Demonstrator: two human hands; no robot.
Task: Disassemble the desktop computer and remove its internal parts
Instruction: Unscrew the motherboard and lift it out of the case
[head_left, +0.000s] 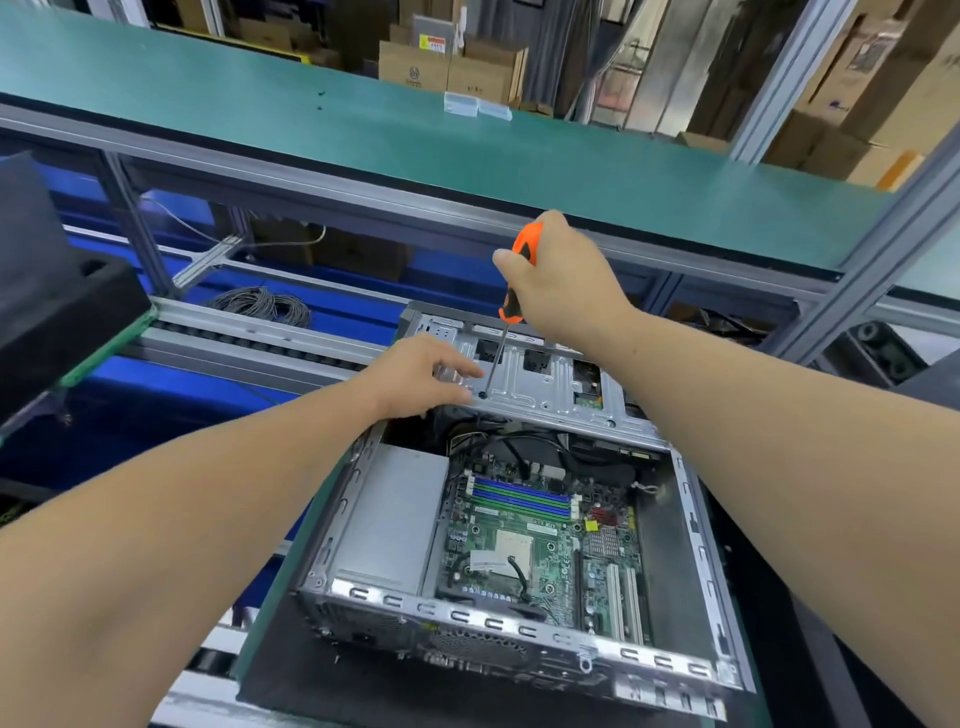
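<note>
- Orange-handled screwdriver (511, 291) stands upright, right hand (563, 280) wrapped around it, tip on a screw (483, 395) in the metal bracket (540, 382).
- Left hand (421, 374) rests flat on that bracket, fingers relaxed.
- Open computer case (519, 519) lies on the table.

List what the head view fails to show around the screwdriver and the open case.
- Screwdriver handle: mostly wrapped by the right hand.
- Screw at its tip on the drive cage: too small to make out.
- Cage's left edge: covered by the left hand.
- Motherboard labels: too small to read.
</note>
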